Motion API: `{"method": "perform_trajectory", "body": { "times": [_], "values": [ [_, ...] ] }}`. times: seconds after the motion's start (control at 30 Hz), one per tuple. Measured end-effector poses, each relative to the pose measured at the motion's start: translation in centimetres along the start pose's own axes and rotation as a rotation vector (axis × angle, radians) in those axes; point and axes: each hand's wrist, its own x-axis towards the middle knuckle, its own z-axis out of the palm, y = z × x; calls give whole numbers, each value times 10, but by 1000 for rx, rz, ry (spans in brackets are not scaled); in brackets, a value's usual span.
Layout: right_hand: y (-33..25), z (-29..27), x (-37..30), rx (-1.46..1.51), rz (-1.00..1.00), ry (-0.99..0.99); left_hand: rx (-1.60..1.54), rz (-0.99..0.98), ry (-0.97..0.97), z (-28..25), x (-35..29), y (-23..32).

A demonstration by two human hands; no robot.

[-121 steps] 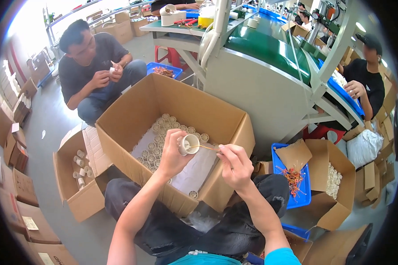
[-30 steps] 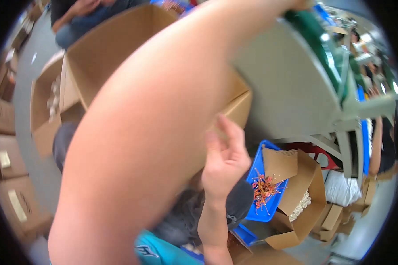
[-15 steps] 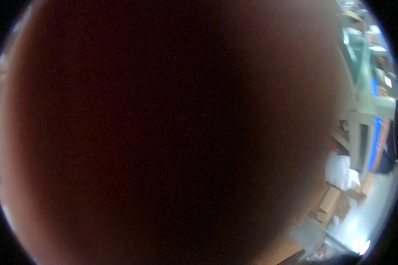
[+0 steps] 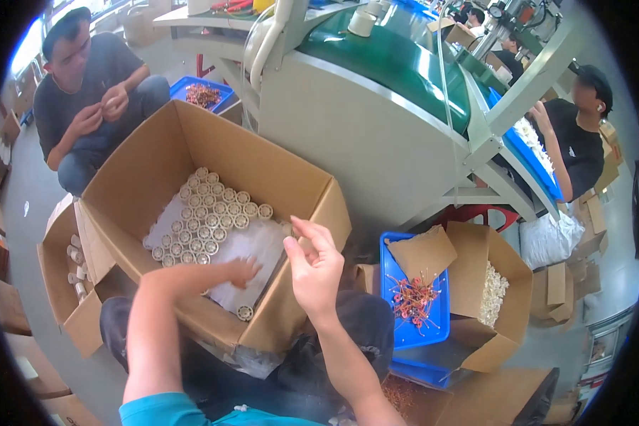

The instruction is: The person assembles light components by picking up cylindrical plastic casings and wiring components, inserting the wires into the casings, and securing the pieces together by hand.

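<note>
My left hand (image 4: 243, 272) reaches into a big cardboard box (image 4: 255, 153) in front of me, over a white sheet (image 4: 261, 248). It is motion-blurred, with its fingers stretched out and nothing visible in them. Rows of small round whitish parts (image 4: 209, 219) with open, spoked ends stand on the sheet to its left and beyond it. A single such part (image 4: 245, 312) stands nearer me. My right hand (image 4: 315, 266) is raised by the box's right wall. Its thumb and fingers pinch a small pale round part (image 4: 288, 228), partly hidden by the fingertips.
At right, a blue tray (image 4: 433, 323) holds red-and-copper wired pieces beside a carton (image 4: 515, 284) of white parts. A grey machine with a green conveyor belt (image 4: 405, 57) stands beyond. One person (image 4: 92, 92) sits at far left; another (image 4: 571, 135) works at right. A smaller open carton (image 4: 60, 245) stands left.
Half a second ago something dark and reddish-brown, very close, covered most of the view. Now it is gone, and my hands, the box and the surroundings show.
</note>
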Motion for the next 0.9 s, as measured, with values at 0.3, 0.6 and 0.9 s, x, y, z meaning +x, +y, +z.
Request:
{"method": "perform_trajectory", "body": {
  "times": [0.3, 0.6, 0.9],
  "values": [
    [-3, 26, 0, 59, -6, -21, 16, 303, -70, 104, 4, -17],
    [5, 29, 0, 9, -41, -27, 68, 482, -277, 39, -12, -39],
    [11, 17, 2, -59, -80, 65, 13, 467, -229, -34, -12, -50]
  ]
}}
